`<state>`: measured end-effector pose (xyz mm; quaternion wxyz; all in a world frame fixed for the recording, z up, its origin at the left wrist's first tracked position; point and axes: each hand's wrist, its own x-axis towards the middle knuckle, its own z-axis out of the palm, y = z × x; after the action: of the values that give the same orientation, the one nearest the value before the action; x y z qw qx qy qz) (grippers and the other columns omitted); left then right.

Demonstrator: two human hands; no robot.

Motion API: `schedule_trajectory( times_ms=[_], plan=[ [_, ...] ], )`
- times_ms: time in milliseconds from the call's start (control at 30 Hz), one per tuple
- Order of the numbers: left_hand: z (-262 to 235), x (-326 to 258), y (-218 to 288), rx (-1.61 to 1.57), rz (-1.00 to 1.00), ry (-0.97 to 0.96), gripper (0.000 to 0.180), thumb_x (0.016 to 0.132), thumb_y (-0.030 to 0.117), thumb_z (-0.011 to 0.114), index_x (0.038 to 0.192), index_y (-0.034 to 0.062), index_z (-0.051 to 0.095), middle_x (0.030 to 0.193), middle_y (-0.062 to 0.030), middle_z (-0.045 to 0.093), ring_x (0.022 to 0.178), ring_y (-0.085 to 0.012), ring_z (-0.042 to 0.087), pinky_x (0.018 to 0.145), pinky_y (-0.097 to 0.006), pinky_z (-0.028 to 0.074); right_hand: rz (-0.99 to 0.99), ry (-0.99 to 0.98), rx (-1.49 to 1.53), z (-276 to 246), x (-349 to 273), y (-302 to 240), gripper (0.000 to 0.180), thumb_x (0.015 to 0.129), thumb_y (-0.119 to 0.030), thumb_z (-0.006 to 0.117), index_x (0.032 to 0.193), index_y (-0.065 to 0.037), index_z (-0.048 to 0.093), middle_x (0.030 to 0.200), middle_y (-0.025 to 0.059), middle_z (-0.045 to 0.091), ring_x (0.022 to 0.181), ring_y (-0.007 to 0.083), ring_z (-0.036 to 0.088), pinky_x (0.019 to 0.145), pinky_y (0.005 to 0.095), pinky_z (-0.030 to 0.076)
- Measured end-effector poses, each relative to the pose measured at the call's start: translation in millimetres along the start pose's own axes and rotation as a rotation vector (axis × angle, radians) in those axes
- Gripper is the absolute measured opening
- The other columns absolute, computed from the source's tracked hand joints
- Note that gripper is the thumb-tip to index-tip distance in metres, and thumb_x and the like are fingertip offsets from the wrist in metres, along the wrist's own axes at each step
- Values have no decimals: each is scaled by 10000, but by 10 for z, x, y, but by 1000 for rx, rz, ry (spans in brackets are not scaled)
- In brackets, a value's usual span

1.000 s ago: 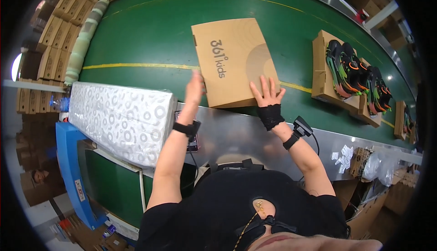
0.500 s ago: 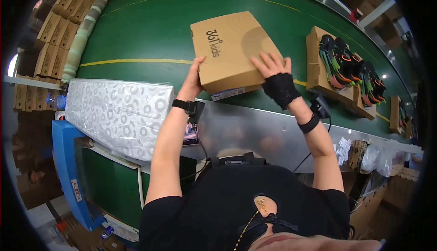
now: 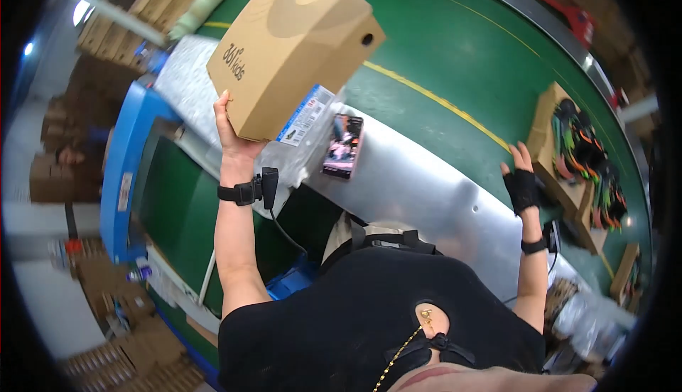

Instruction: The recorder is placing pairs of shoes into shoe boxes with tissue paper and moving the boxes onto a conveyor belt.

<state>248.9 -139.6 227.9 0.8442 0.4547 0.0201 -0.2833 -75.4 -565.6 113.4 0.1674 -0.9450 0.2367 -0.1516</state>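
A closed brown cardboard shoebox (image 3: 284, 51) is tilted in the grip of my left hand (image 3: 238, 136), whose thumb lies along its printed lid. On the box's near end is a blue and white label (image 3: 307, 115). The box is up over the stack of plastic-wrapped patterned paper (image 3: 186, 79) at the left. Far to the right, my right hand (image 3: 522, 182), in a black fingerless glove, is empty with its fingers extended. It is close beside an open shoebox (image 3: 545, 126) holding dark shoes (image 3: 579, 140) with orange and green trim.
A phone (image 3: 344, 147) lies on the metal edge (image 3: 419, 193) of the green conveyor belt (image 3: 440, 58). A blue frame (image 3: 121, 172) stands at the left. Another open box (image 3: 625, 275) sits farther right, near clear plastic bags (image 3: 590, 321).
My left hand has swung the shoebox left, off the belt's middle and over the wrapped paper. My right hand has let go of it and moved right, towards the open boxes.
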Motion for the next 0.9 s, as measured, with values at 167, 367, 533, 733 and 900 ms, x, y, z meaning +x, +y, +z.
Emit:
schedule_trajectory(
  times_ms=[167, 367, 533, 733, 900],
  plan=[
    [-493, -702, 234, -84, 197, 257, 648, 680, 579, 422, 1166, 152, 445, 1115, -108, 457, 1062, -295, 415, 789, -561, 365, 53, -129, 4, 291, -133, 264, 453, 727, -145, 613, 1149, -49, 479, 1250, 224, 395, 1144, 363, 400, 948, 382, 343],
    [-1480, -1173, 288, -423, 272, 739, 884, 664, 597, 435, 1323, 74, 162, 1295, -223, 215, 1203, -413, 208, 883, -646, 258, 33, -235, -20, 312, -57, 118, 427, 727, -159, 608, 1127, -58, 498, 1243, 214, 412, 1127, 346, 425, 939, 372, 355],
    [-1903, -851, 119, -353, 368, 625, 311, 799, 110, 522, 1083, 27, 427, 1009, -141, 513, 841, -254, 552, 701, -370, 499, -9, -292, 26, 241, -144, -18, 420, 724, -162, 607, 1115, -52, 501, 1238, 210, 420, 1127, 347, 425, 941, 373, 353],
    [-342, -211, -821, 336, 144, -1, 483, 819, 150, 554, 1237, 12, 355, 1044, -166, 503, 782, -229, 582, 624, -351, 508, -151, -255, 53, 60, -262, -129, 403, 739, -187, 616, 1105, -64, 502, 1179, 189, 478, 1090, 335, 458, 907, 379, 380],
    [839, -212, -1690, 1093, 286, -462, 766, 742, 308, 660, 1329, 38, 251, 1368, -256, 162, 1074, -322, 487, 821, -352, 452, -131, -81, 154, -254, -262, -283, 353, 736, -163, 606, 1056, -42, 516, 1094, 184, 508, 1019, 345, 489, 861, 384, 409]
  ],
)
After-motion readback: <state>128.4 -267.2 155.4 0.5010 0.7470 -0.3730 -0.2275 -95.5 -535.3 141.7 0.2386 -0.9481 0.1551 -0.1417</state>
